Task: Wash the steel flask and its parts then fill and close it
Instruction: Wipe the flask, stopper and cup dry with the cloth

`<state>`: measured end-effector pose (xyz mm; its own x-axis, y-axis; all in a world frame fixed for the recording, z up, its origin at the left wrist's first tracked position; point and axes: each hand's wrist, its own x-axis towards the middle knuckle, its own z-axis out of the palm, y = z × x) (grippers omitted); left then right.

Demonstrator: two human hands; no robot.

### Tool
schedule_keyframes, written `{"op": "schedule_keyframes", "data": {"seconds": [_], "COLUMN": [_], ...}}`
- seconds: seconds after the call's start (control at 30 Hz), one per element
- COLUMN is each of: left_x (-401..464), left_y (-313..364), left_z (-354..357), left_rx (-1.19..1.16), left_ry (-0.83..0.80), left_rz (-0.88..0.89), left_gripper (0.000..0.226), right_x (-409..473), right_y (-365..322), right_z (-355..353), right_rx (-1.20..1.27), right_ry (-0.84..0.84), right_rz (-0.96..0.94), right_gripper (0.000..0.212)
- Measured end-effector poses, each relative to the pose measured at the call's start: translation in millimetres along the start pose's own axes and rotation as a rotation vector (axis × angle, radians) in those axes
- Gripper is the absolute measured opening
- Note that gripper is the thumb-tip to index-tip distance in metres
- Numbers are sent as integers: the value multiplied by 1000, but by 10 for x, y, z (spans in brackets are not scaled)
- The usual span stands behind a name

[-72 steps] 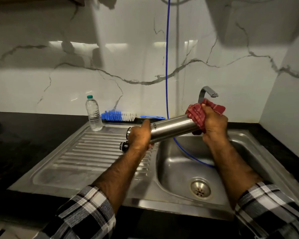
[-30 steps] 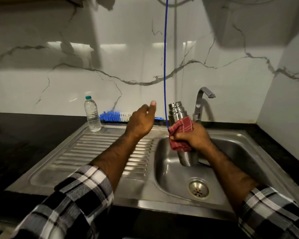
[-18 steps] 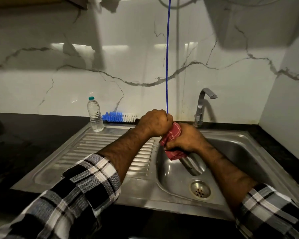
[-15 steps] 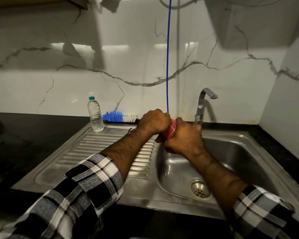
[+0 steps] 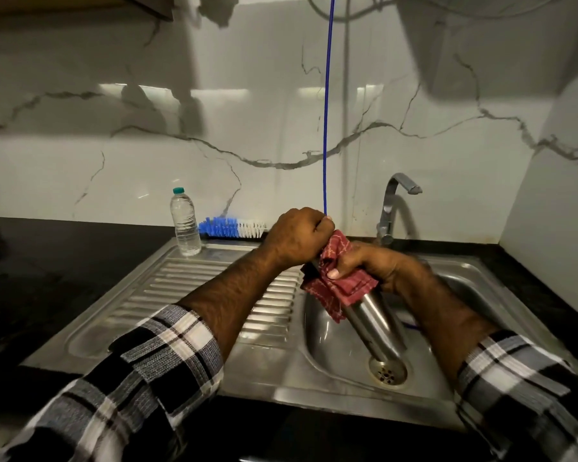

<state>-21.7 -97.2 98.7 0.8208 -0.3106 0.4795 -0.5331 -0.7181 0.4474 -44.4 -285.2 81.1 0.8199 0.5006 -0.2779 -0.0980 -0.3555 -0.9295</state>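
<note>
A: Steel flask [image 5: 376, 323], over there, slanted over the sink [image 5: 331, 348] basin, its bottom end down near the drain [image 5: 387, 373] and its top end up toward the left, hidden under a fist.

B: Who's got what?

A: The right hand [image 5: 371, 265] has its fingers curled around the upper body of the flask, with a red cloth [image 5: 339, 286] bunched between palm and steel. The left hand [image 5: 299, 240] is balled tight over the top end, right at the mouth. I'd guess it's gripping the cap or stopper, but the fist covers it, so I can't tell which.

B: So is it washed or not?

A: Hard to say for sure. The tap [image 5: 392, 208] at the far side isn't running that I can see. The bottle brush [image 5: 232, 227] lies on the far rim of the draining board, next to a small plastic water bottle [image 5: 185, 223]. With a cloth around the body, my reading is that the scrubbing is finished and this is drying, or twisting the top.

B: And filling?

A: No sign I could point to. If the top is going on now, it could be the closing step; if it's coming off, filling and closing are both left. From where I stand, either fits.

B: That blue line?

A: A thin blue cord [image 5: 327, 111] hanging down the far wall, passing behind the left hand.
</note>
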Motion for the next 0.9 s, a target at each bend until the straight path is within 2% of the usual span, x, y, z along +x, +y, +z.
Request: {"op": "schedule_keyframes", "data": {"seconds": [0.03, 0.1, 0.2, 0.3, 0.37, 0.5, 0.57, 0.77, 0.83, 0.9], "left_x": [-3, 7, 70, 118, 112, 45, 27, -37, -95, -163], "left_y": [-36, -101, -240, -385, -436, -537, -628, -637, -585, -521], "left_z": [25, 68, 43, -5, 6, 38, 23, 0, 6, 85], "left_rx": [-4, -4, -73, -183, -275, -444, -523, -718, -732, -744], "left_ry": [-6, -7, 25, 66, 78, 78, 91, 93, 75, 60], "left_rz": [-39, -152, -408, -631, -717, -838, -872, -947, -956, -990], "left_gripper": [49, 50, 44, 39, 36, 31, 31, 29, 31, 33], "right_x": [22, 9, -51, -211, -229, -231, -274, -301, -239, -87], "right_y": [19, 7, -9, -5, 80, 223, 259, 359, 439, 509], "right_z": [-12, 3, 38, 175, 144, -46, -130, -394, -342, -251], "right_rx": [-32, -170, -463, -969, -1227, -1315, -1192, -364, -116, 183], "right_ry": [-26, 13, 222, 489, 562, 543, 522, 590, 604, 706], "right_rz": [34, 63, 76, -14, -94, -113, -107, -337, -493, -578], "right_gripper": [81, 71, 65, 75, 81, 89, 91, 86, 72, 45]}}
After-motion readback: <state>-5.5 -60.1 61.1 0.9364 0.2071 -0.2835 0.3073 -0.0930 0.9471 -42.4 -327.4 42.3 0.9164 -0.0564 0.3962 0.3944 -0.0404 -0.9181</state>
